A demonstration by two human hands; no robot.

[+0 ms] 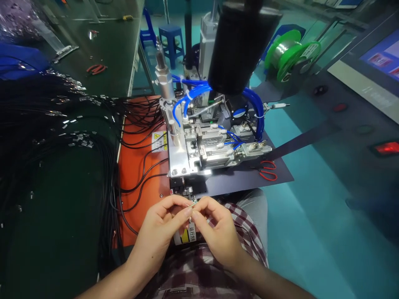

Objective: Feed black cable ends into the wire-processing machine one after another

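Close together in front of my lap, my left hand (170, 220) and my right hand (213, 224) both pinch with thumb and forefinger, their tips nearly touching. Between the fingertips shows a thin, pale wire (191, 205), very small; its ends are hidden by the fingers. Just beyond the hands is the front of a metal machine (183, 164) with pneumatic cylinders and blue air tubes (199, 89). Below the fingers, a label (191, 232) with printed characters is partly covered.
Black cables (107, 166) lie bundled on the dark bench (46, 232) and trail across the orange plate (134, 166). Red-handled scissors (268, 170) rest right of the machine, and red-handled pliers (96, 69) at back left. A green wire spool (285, 54) and a screen (382, 58) stand right.
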